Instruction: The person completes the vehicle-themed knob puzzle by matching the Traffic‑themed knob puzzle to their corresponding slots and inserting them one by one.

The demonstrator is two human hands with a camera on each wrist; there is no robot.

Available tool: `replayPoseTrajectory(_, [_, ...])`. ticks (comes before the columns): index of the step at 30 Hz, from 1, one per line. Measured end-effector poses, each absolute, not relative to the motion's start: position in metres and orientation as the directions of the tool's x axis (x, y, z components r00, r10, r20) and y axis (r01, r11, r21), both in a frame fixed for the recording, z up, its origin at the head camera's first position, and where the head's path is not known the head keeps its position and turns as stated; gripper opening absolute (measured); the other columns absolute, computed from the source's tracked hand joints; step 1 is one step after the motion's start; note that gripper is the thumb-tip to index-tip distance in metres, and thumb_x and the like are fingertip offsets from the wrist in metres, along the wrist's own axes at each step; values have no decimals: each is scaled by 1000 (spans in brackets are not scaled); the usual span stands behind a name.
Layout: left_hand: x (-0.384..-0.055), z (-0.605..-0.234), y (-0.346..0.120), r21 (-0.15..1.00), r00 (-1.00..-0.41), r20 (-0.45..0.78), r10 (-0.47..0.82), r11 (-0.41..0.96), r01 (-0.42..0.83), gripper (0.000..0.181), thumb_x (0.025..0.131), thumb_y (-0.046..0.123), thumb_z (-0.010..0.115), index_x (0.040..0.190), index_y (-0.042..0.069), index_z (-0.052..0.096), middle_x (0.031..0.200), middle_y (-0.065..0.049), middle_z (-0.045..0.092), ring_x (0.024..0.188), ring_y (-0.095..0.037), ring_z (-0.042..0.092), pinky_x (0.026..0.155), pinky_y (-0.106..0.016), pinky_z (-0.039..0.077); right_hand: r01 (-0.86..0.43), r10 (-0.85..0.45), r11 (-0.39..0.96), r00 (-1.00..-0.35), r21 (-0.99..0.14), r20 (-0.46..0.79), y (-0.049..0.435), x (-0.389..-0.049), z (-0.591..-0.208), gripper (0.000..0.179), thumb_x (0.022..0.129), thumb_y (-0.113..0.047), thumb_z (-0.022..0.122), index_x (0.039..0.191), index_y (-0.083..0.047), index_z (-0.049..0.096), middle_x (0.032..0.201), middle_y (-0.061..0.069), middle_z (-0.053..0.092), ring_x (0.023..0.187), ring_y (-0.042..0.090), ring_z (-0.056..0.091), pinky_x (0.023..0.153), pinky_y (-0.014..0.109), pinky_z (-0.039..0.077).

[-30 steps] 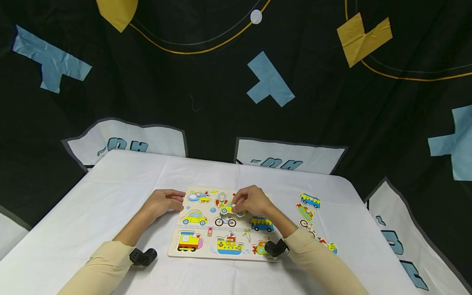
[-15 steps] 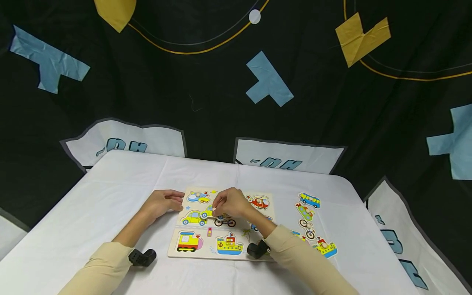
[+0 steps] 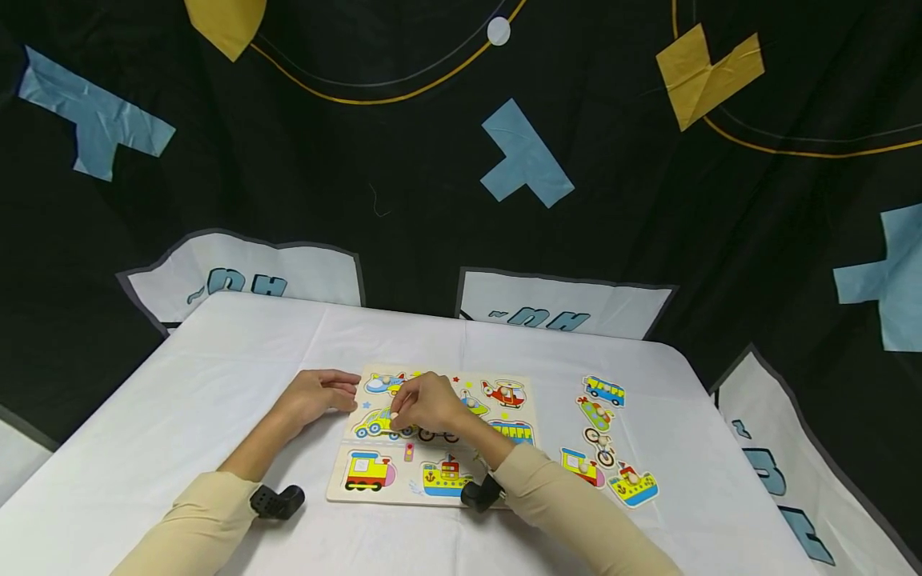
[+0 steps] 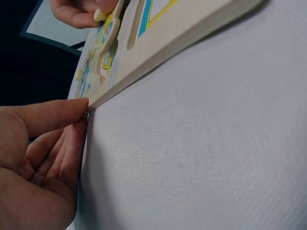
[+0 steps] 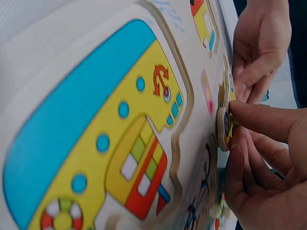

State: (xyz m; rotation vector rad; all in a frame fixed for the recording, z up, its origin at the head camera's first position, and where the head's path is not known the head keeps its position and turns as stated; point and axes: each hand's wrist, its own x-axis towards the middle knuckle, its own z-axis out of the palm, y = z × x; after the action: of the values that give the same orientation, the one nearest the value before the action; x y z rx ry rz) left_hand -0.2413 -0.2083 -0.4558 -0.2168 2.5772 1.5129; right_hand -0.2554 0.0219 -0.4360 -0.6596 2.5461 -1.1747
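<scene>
A wooden puzzle board [image 3: 400, 490] printed with vehicles lies on the white table. My right hand [image 3: 432, 404] pinches a yellow car puzzle piece [image 5: 223, 128] by its small pale knob [image 4: 100, 16]. In the head view the piece overlaps the car picture at the board's left side. It sits tilted close over the board in the right wrist view. My left hand [image 3: 313, 398] stays at the board's left edge, the tip of its thumb [image 4: 57, 115] touching the edge and the other fingers resting beside it on the cloth.
Right of the board lie loose knobbed pieces: a bus [image 3: 605, 390], a green piece [image 3: 595, 414], a bicycle [image 3: 600, 446], a train [image 3: 582, 466] and a boat [image 3: 634, 486]. Behind the table [image 3: 238, 352] hangs a black curtain [image 3: 403, 240].
My right hand has carried the car piece leftward from the board's upper middle, down onto the car picture at the left. The left hand has stayed put.
</scene>
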Motion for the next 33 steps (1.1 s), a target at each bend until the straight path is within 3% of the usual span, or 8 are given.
replayPoseTrajectory(12, [-240, -454, -210, 855, -982, -186, -38, 485, -181, 50, 81, 11, 79, 129, 3, 68, 109, -9, 76, 96, -15, 67, 86, -30, 49, -256, -504, 534, -862, -806, -60, 5, -250, -440, 15, 73, -6, 89, 81, -7, 77, 66, -2, 70, 58, 3, 57, 55, 17, 40])
replayPoseTrajectory(27, [-240, -455, -210, 857, -982, -185, -29, 484, -175, 50, 79, 11, 79, 128, 3, 69, 109, -10, 76, 95, -15, 66, 79, -24, 48, -218, -483, 533, -871, -818, -82, 1, -249, -441, 14, 74, -7, 88, 82, -6, 77, 66, -1, 69, 59, 4, 56, 57, 18, 41])
replayPoseTrajectory(33, [-242, -455, -210, 856, -983, -183, -25, 488, -172, 50, 80, 12, 79, 128, 4, 69, 110, -9, 76, 96, -15, 67, 83, -27, 49, -222, -481, 527, -874, -821, -73, 3, -249, -443, 14, 75, -9, 88, 83, -8, 77, 66, -5, 69, 60, 4, 58, 58, 18, 42])
